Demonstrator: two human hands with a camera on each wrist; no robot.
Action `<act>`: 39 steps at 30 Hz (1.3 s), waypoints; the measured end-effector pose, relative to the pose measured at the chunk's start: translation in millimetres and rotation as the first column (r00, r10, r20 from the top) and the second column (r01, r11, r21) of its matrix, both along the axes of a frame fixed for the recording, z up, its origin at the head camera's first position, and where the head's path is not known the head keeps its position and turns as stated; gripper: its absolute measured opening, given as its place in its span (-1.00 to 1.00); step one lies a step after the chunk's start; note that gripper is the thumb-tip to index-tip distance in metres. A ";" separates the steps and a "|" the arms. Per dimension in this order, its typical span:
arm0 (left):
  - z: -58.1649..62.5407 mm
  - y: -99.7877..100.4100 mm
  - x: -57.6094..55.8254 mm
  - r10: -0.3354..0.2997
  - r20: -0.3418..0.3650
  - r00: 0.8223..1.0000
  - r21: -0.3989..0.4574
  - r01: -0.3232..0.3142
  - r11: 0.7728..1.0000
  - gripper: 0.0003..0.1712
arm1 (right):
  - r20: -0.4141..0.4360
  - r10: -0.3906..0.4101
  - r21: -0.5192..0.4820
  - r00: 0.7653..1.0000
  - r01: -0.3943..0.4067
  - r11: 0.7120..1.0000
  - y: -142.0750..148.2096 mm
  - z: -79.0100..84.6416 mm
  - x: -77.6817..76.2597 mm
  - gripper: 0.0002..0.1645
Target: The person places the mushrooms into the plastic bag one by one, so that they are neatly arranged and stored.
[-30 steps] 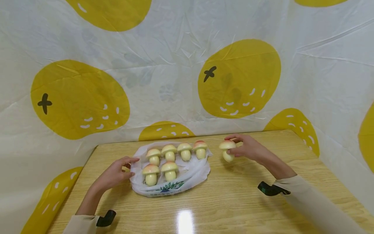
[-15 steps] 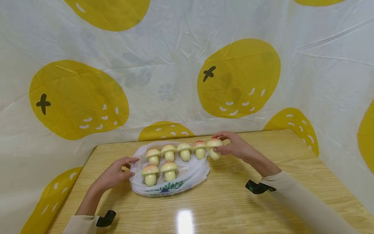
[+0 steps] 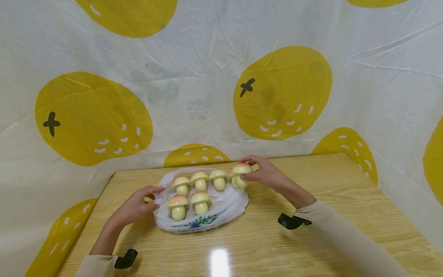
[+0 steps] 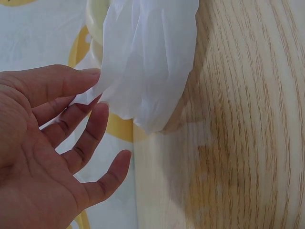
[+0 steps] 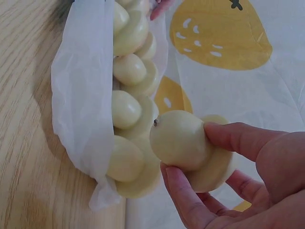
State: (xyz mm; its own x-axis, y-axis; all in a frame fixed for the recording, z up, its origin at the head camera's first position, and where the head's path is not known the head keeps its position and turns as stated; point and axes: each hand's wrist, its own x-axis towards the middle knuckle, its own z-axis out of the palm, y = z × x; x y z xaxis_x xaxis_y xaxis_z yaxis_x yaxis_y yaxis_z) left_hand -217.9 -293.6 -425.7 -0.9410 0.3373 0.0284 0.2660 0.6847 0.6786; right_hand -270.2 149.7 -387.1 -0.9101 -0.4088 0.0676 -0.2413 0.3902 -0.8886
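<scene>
A white plastic bag [image 3: 216,224] with green print lies spread on the table, its mouth held wide. In it stand several cream toy mushrooms [image 3: 201,202] with pinkish caps, in two rows. My left hand [image 3: 136,206] is at the bag's left edge; in the left wrist view, thumb and fingers [image 4: 88,129] hold the thin plastic. My right hand [image 3: 266,175] pinches another toy mushroom [image 3: 240,169] between thumb and fingers, above the bag's right end. In the head view this mushroom covers most of the rightmost one in the back row.
The wooden table [image 3: 277,246] reaches back to a white curtain [image 3: 194,84] printed with yellow fruit, which also hangs along both sides. A bright light reflection lies near the table's front. Black wrist straps [image 3: 126,259] show at both sleeves.
My right hand has moved left with the toy mushroom, from beside the bag to over its right end. The left hand has stayed at the bag's left edge.
</scene>
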 end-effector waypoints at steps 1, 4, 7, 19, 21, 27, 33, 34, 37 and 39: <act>0.1 0.1 -0.2 -0.001 0.001 1.000 -0.001 0.001 1.000 -0.44 | 0.007 0.005 -0.009 1.000 -0.005 1.000 -2.3 -0.1 0.0 -0.44; 0.6 -0.1 -0.4 0.004 0.009 1.000 0.001 -0.004 1.000 -0.43 | 0.036 0.030 -0.043 0.999 -0.028 0.999 -8.6 -1.2 -0.5 -0.42; 1.1 -0.1 -0.5 -0.001 0.009 1.000 -0.002 0.001 1.000 -0.43 | 0.063 0.056 -0.076 0.996 -0.051 0.996 -14.4 -2.4 -0.7 -0.41; 1.3 -1.0 -0.3 0.003 0.020 1.000 -0.006 -0.003 1.000 -0.43 | -0.014 0.055 -0.041 0.998 -0.056 0.998 -39.4 -15.7 -1.2 -0.41; 1.5 -1.0 -0.1 0.000 0.021 1.000 -0.004 0.000 1.000 -0.43 | -0.026 0.046 -0.019 0.999 -0.046 0.999 -44.1 -17.0 -1.4 -0.41; 2.4 -1.0 0.2 0.001 0.020 1.000 -0.005 -0.001 1.000 -0.43 | -0.070 0.034 0.031 0.997 -0.032 0.999 -56.0 -20.2 0.3 -0.41; 2.3 -1.6 -0.2 -0.002 0.025 1.000 -0.002 0.002 1.000 -0.43 | -0.111 0.053 0.067 0.992 -0.046 0.997 -64.7 -23.6 6.8 -0.43; 2.4 -1.6 0.0 -0.003 0.026 1.000 -0.002 0.003 1.000 -0.43 | -0.115 0.057 0.069 0.992 -0.050 0.996 -65.8 -24.5 8.3 -0.44; 2.6 -1.9 0.6 -0.003 0.023 1.000 -0.003 0.003 1.000 -0.43 | -0.129 0.078 0.081 0.989 -0.068 0.994 -67.4 -27.1 12.3 -0.44; 2.8 -2.0 1.3 -0.003 0.019 1.000 -0.005 0.003 1.000 -0.44 | -0.137 0.095 0.089 0.986 -0.083 0.993 -67.6 -29.7 13.5 -0.43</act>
State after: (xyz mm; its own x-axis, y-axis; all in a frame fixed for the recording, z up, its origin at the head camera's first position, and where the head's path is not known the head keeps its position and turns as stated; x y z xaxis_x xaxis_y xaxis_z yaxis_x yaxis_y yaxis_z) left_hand -216.6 -295.6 -422.9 -0.9402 0.3405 0.0090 0.2554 0.6871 0.6802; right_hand -256.7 82.1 -416.7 -0.8537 -0.4974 0.1545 -0.3984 0.4326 -0.8088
